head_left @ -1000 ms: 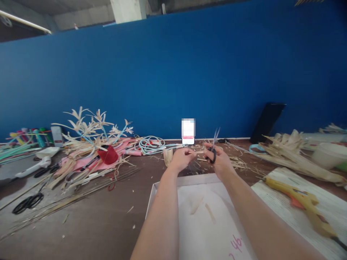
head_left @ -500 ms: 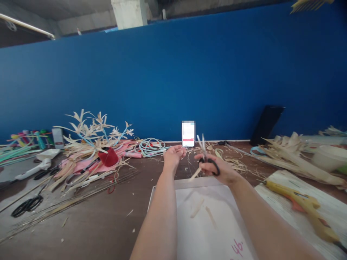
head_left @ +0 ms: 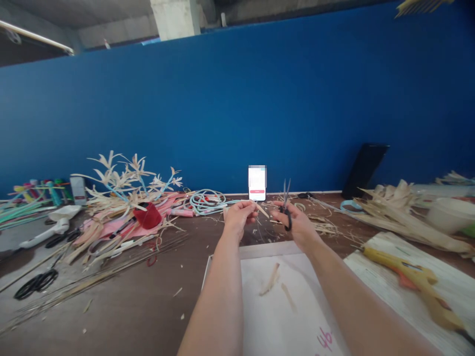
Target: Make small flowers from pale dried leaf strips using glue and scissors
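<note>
My left hand (head_left: 241, 215) is closed in a pinch on a small pale strip of dried husk (head_left: 262, 210), whose pointed end sticks out to the right. Just across from it, my right hand (head_left: 295, 222) grips black-handled scissors (head_left: 287, 200), blades pointing up and slightly parted. The two hands are close together but apart, over the far edge of a white box lid (head_left: 260, 316) with pink writing. A couple of husk pieces (head_left: 272, 279) lie on the lid.
Behind the hands a phone (head_left: 257, 185) leans on the blue wall. Left are husk flowers (head_left: 129, 178), a red ribbon roll (head_left: 147, 215), wires and black scissors (head_left: 36, 284). Right are a yellow glue gun (head_left: 411, 279) on a pale sheet and dried husks (head_left: 408, 217).
The husk strip that hung below my right hand is now in my left fingers. My right hand has turned, so the scissors stand more upright.
</note>
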The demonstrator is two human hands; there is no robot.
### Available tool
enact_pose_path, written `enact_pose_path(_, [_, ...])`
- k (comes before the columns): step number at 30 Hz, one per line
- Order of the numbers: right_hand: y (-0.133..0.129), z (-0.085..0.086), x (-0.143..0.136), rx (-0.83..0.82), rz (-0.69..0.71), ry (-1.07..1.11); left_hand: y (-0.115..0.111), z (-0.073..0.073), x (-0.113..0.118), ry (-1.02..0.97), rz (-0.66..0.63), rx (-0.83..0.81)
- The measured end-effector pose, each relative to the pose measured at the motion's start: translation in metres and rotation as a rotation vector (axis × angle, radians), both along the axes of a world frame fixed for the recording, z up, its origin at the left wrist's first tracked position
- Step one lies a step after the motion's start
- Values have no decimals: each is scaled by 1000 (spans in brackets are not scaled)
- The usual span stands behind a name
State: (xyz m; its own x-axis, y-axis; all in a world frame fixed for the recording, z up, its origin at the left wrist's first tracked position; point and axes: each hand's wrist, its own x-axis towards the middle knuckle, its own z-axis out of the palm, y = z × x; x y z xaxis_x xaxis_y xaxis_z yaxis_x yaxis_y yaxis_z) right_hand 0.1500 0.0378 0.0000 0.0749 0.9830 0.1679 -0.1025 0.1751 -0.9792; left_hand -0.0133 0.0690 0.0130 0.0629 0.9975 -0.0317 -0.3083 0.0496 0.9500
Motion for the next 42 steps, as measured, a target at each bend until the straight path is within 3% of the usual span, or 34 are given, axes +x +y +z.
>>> enact_pose_path(6, [-2,-4,-6,-2,77,-20,-2,0,6,30,-27,43])
enact_pose_path(13, [-1,-3,-4,-11,38,-30,-7,-1,13,96,-144,90])
enact_pose_path(17, [1,-6,-4,11,17,-38,-4,-2,14,118,-33,100])
enact_pose_path(22, [-4,-2,-8,-77,32,-137,0,2,10,-94,116,76])
enact_pose_path(28, [-16,12,-14,-74,154,-306,-1,3,14,-234,103,105])
enact_pose_path(42, [-8,4,-12,-46,63,-250,-6,6,20,-250,52,102])
